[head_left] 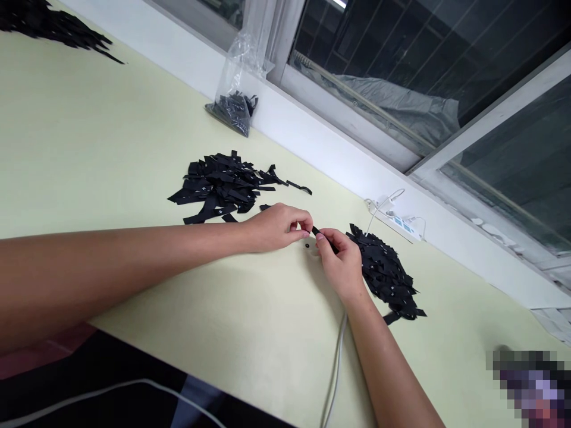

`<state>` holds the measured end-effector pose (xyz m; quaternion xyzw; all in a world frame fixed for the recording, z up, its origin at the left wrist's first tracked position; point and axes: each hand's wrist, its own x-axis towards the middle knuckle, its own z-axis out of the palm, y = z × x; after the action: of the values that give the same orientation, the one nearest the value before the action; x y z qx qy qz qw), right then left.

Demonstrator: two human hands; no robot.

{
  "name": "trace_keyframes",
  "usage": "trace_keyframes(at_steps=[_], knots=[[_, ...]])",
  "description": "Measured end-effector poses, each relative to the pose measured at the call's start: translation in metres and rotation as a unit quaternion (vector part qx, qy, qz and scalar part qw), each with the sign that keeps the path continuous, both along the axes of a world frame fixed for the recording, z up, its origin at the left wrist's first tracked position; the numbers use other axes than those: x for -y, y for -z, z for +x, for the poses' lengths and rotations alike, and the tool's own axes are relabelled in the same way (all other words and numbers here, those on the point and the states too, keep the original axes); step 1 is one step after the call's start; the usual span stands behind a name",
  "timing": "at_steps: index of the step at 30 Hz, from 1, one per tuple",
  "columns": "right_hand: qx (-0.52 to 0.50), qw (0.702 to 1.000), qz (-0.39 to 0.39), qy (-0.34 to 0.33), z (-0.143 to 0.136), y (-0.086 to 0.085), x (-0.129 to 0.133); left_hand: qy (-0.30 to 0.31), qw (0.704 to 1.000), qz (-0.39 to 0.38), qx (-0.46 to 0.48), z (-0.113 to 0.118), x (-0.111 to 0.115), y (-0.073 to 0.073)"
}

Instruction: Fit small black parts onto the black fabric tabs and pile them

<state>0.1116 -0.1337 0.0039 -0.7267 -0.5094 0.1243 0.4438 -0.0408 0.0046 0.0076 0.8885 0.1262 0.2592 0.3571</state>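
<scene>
My right hand (342,261) pinches a short black fabric strip (316,230) between thumb and fingers, its end pointing toward my other hand. Just left of that end, my left hand (281,227) is closed in a pinch; whatever sits between its fingertips is too small to make out. On the tabletop below the fingertips lies a tiny black ring-like piece (307,245). A heap of black strips (223,184) with small white marks spreads beyond my left hand. Another heap of black strips (387,270) lies right beside my right hand.
A clear plastic bag (234,89) with black pieces stands by the window ledge. More strips (49,27) lie at far left. A power strip (401,224) with white plugs rests against the ledge. A pale cable (336,362) runs over the table (250,333) under my right forearm.
</scene>
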Motion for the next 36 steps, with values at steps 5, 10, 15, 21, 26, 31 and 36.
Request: trace_keyframes(at_steps=[5, 10, 15, 21, 26, 31, 36], knots=[[0.022, 1.0, 0.004, -0.001, -0.0004, -0.0017, 0.0003, -0.01, 1.0, -0.003, -0.005, -0.0002, 0.0012, -0.0007], [0.034, 0.999, 0.002, 0.003, 0.0002, -0.0012, 0.0001, -0.008, 1.0, 0.003, 0.002, -0.0004, 0.0019, -0.0015], [0.023, 1.0, 0.012, -0.001, 0.0002, -0.0004, 0.0001, -0.007, 1.0, 0.003, -0.002, -0.001, 0.0022, -0.0028], [0.022, 1.0, 0.014, 0.002, 0.0003, -0.0001, 0.0, -0.004, 1.0, 0.002, -0.001, -0.001, 0.0028, -0.0023], [0.026, 1.0, 0.01, 0.003, 0.0003, -0.0003, 0.0001, 0.002, 1.0, 0.019, 0.008, -0.001, 0.0027, -0.0025], [0.027, 1.0, 0.01, -0.007, -0.0002, -0.0011, 0.0006, 0.007, 0.998, 0.042, 0.05, -0.0031, 0.0045, -0.0066], [0.02, 1.0, 0.018, -0.007, 0.0011, -0.0002, -0.0009, 0.036, 0.996, 0.043, 0.065, -0.004, 0.0072, -0.0066]])
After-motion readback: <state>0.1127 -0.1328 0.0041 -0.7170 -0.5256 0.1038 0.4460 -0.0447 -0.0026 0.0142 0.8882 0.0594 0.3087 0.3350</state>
